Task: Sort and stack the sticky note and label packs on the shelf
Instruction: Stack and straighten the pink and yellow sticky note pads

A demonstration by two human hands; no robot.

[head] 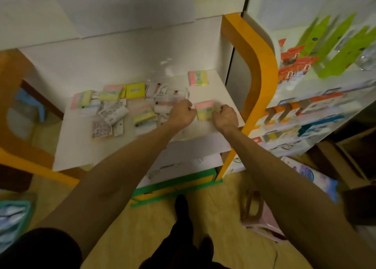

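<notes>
On the white shelf (85,152) a pink-and-yellow sticky note pack (204,109) lies between my hands. My left hand (182,113) grips its left edge and my right hand (224,115) grips its right edge. Another pastel pack (198,77) sits alone at the back right of the shelf. To the left lies a loose scatter: a yellow pack (135,90), a pastel pack (110,93), a pink-green pack (81,99), a yellow-pink pack (143,115) and white label packs (113,113) (101,129).
Orange frame posts (258,69) border the shelf on the right, and another (12,109) on the left. A display rack (309,114) of stationery stands to the right. Lower shelves with a green edge (175,185) are below. A pink stool (258,215) stands on the floor.
</notes>
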